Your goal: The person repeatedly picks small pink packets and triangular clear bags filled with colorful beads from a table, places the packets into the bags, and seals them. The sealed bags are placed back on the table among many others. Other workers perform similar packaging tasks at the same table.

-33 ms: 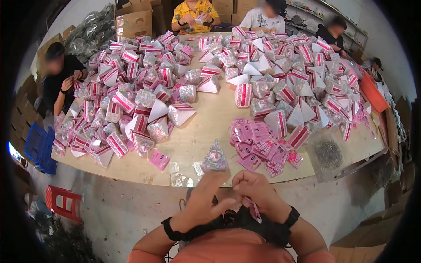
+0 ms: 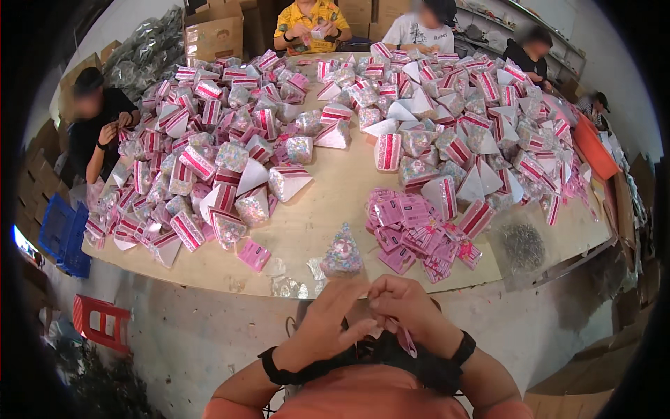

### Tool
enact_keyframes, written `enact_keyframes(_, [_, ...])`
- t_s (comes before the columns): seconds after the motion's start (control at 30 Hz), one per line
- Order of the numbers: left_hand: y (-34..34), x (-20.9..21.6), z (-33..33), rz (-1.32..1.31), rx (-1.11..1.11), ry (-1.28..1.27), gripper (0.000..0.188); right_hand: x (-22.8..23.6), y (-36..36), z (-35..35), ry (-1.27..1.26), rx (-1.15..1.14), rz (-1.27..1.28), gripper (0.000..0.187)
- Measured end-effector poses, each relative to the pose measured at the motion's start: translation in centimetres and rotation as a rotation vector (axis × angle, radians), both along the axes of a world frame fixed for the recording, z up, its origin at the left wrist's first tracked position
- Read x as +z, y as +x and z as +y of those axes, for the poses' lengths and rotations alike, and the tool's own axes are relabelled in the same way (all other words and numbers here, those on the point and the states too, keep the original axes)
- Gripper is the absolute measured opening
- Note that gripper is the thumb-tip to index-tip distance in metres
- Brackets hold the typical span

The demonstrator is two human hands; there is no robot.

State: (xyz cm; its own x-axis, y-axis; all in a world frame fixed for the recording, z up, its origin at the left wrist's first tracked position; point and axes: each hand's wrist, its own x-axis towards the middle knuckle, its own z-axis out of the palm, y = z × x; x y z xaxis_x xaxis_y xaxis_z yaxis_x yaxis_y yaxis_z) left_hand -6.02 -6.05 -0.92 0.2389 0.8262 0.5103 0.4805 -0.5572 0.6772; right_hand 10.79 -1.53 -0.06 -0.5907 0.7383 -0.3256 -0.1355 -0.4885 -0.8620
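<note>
My right hand (image 2: 408, 307) is closed in a pinch in front of the table's near edge. A small pink card (image 2: 406, 341) hangs below its fingers, its face turned mostly away. My left hand (image 2: 326, 318) is beside it, fingers stretched out and thumb apart, the thumb tip close to the right fingers. Whatever lies between the two hands is too small to make out. Just beyond the left fingertips, a sequin-topped cake-slice-shaped item (image 2: 340, 253) rests on the table (image 2: 328, 202). To its right is a loose pile of pink cards (image 2: 412, 234).
Heaps of wrapped cake-slice items (image 2: 209, 160) cover both sides of the table. A clear bag of small metal pieces (image 2: 520, 246) lies at right; a single pink card (image 2: 253, 255) at left. Several people sit around. A red stool (image 2: 101, 322) and blue crate (image 2: 64, 234) stand left.
My left fingers and thumb have shifted very slightly. Both hands otherwise keep their places, and the card still hangs from the right one.
</note>
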Motion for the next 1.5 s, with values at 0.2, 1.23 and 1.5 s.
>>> enact_keyframes(0.2, [0.3, -0.1, -0.6, 0.148, 0.044, 0.061, 0.037, 0.0, 0.5, -0.5, -0.072, 0.028, 0.043, 0.006])
enact_keyframes(1.23, [0.1, -1.1, -1.3, -0.422, -0.119, -0.571, 0.027, 1.5, 0.3, -2.0, 1.534, 0.126, -0.682, 0.013])
enact_keyframes(1.5, [-1.4, -0.8, -0.5, -0.369, -0.056, -0.586, 0.014, 1.8, 0.6, -2.3, 1.398, 0.072, -0.651, 0.010])
